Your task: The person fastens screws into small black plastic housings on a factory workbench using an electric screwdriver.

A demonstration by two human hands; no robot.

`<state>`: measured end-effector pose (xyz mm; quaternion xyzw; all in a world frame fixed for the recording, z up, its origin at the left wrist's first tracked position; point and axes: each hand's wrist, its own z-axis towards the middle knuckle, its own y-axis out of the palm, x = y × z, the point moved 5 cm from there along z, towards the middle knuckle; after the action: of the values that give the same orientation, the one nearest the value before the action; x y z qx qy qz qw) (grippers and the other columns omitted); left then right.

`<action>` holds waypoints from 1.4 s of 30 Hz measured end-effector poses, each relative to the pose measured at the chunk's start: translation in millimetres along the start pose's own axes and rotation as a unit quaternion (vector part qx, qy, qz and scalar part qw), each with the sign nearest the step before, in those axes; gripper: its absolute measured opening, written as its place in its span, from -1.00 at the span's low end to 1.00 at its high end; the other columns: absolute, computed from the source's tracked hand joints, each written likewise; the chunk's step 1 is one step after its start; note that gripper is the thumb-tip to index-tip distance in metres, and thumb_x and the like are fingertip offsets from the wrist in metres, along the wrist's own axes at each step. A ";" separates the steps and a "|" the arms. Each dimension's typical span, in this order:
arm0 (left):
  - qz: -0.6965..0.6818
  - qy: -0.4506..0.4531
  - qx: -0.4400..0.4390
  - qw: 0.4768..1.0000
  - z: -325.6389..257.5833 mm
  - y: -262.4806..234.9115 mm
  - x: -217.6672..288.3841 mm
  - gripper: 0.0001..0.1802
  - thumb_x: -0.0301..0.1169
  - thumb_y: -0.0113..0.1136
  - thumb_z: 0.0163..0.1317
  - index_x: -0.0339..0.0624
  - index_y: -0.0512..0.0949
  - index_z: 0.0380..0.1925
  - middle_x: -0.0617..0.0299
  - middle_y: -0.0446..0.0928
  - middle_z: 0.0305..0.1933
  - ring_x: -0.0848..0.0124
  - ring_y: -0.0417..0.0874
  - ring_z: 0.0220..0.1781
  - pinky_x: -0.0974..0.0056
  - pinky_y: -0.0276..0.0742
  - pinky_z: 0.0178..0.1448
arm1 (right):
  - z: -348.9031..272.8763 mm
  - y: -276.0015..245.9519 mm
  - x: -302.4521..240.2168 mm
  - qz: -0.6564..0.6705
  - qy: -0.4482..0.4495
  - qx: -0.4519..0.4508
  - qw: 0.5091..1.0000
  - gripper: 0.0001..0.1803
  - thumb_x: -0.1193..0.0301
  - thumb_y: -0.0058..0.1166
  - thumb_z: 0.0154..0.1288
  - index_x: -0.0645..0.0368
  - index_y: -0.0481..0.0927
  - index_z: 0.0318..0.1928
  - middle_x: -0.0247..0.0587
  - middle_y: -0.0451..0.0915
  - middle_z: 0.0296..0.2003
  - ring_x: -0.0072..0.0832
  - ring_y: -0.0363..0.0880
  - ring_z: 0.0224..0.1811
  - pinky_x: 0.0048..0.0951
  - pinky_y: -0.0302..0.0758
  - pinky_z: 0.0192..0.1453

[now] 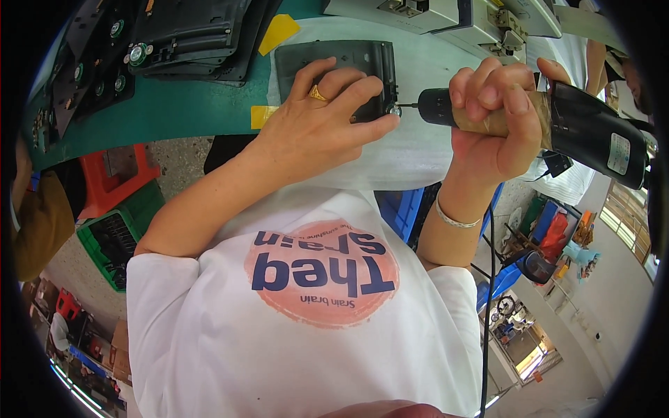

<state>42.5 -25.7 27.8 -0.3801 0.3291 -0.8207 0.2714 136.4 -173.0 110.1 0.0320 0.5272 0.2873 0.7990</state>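
Note:
A black plastic panel (294,63) lies flat on a white sheet over the bench. My left hand (324,125), with a gold ring on one finger, rests on the panel and holds it down with bent fingers. The thumb and forefinger are beside a small round metallic part (395,110) at the panel's near right corner. Wrapped in my right hand (498,115) is a black electric screwdriver (592,136) with tan tape round its grip. It lies nearly level, its thin bit pointing left at the round part; whether they touch is too small to tell.
More black panels (185,31) with round parts are stacked on the green bench mat (188,104) at the left. Yellow paper pieces (279,33) lie beside my panel. Grey metal equipment (411,15) stands behind. A green crate (104,244) and red stool (115,181) are below the bench.

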 end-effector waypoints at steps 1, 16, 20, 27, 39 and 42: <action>-0.001 0.000 -0.001 1.000 0.1 0.3 0.0 -0.41 -0.49 0.38 -0.20 0.27 0.70 -0.04 0.25 0.45 0.10 0.21 0.45 0.22 -0.08 0.27 0.44 | -0.8 -0.4 0.9 0.000 0.001 0.001 1.000 -0.47 0.66 0.00 0.30 0.26 0.21 0.26 -0.13 0.51 -0.48 -0.46 0.42 -0.60 -0.27 0.53 -0.48; -0.022 -0.013 -0.012 1.000 0.5 -1.1 -1.4 -0.43 -0.49 0.38 -0.17 0.25 0.70 -0.05 0.25 0.44 0.10 0.19 0.42 0.23 -0.05 0.28 0.44 | -0.8 0.3 7.3 -0.025 0.002 0.012 1.000 -0.45 0.62 0.01 0.32 0.30 0.16 0.28 -0.16 0.49 -0.50 -0.46 0.41 -0.60 -0.29 0.54 -0.49; -0.022 -0.016 -0.001 1.000 -0.9 1.0 -0.8 -0.42 -0.49 0.39 -0.18 0.26 0.70 -0.04 0.25 0.44 0.09 0.21 0.43 0.22 -0.04 0.29 0.44 | -6.3 16.4 6.8 -0.087 -0.016 -0.024 0.996 -0.38 0.67 0.11 0.30 0.28 0.13 0.29 -0.18 0.50 -0.50 -0.48 0.40 -0.63 -0.30 0.55 -0.47; -0.037 -0.023 0.003 0.999 0.1 2.9 -3.1 -0.43 -0.49 0.39 -0.16 0.28 0.68 -0.04 0.24 0.42 0.09 0.23 0.43 0.22 -0.07 0.30 0.43 | -1.6 15.0 16.2 -0.015 0.003 -0.035 0.999 -0.49 0.66 0.21 0.30 0.11 0.21 0.10 -0.17 0.51 -0.51 -0.47 0.46 -0.60 -0.35 0.57 -0.45; -0.037 -0.014 -0.010 0.999 -0.9 2.9 -2.3 -0.41 -0.47 0.38 -0.13 0.25 0.64 0.01 0.18 0.42 0.09 0.20 0.44 0.21 -0.14 0.26 0.45 | 4.2 5.8 10.0 -0.049 0.024 -0.056 0.997 -0.45 0.57 0.20 0.31 0.11 0.26 0.23 -0.25 0.47 -0.51 -0.49 0.40 -0.61 -0.31 0.53 -0.46; -0.037 -0.012 -0.006 0.999 -0.6 2.6 -2.5 -0.40 -0.47 0.38 -0.15 0.22 0.64 0.02 0.17 0.41 0.09 0.19 0.44 0.20 -0.14 0.27 0.45 | 24.4 -0.8 -7.6 -0.014 -0.072 0.008 0.997 -0.58 0.50 -0.01 0.40 0.10 0.33 0.23 -0.23 0.48 -0.45 -0.46 0.43 -0.51 -0.26 0.52 -0.40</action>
<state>43.9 -25.4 24.4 -0.4033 0.3168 -0.8236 0.2424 155.7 -171.3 126.8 0.0517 0.4707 0.2686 0.8388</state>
